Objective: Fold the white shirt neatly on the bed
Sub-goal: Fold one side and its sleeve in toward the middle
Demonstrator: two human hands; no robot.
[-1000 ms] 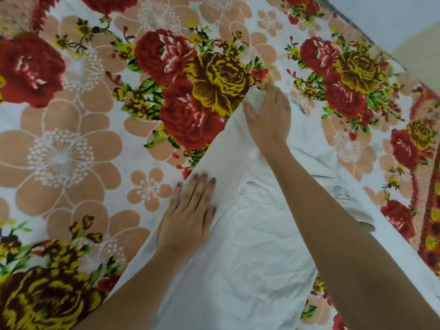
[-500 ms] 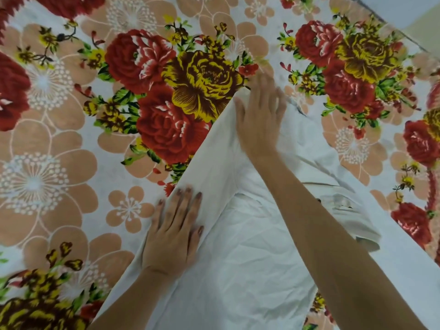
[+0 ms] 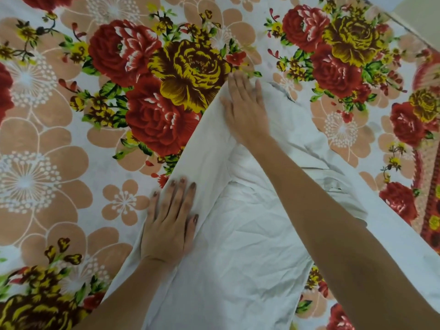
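Since a second ago both flat palms, left hand and right hand, barely shifted, pressing the white shirt onto the bed (probably creasing that folded side edge).

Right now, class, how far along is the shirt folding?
Done: one long side of the shirt is folded inward. In hand: the left hand and right hand lie flat on that fold. Left: the sleeve on the right lies unfolded, and the body is creased and full length.
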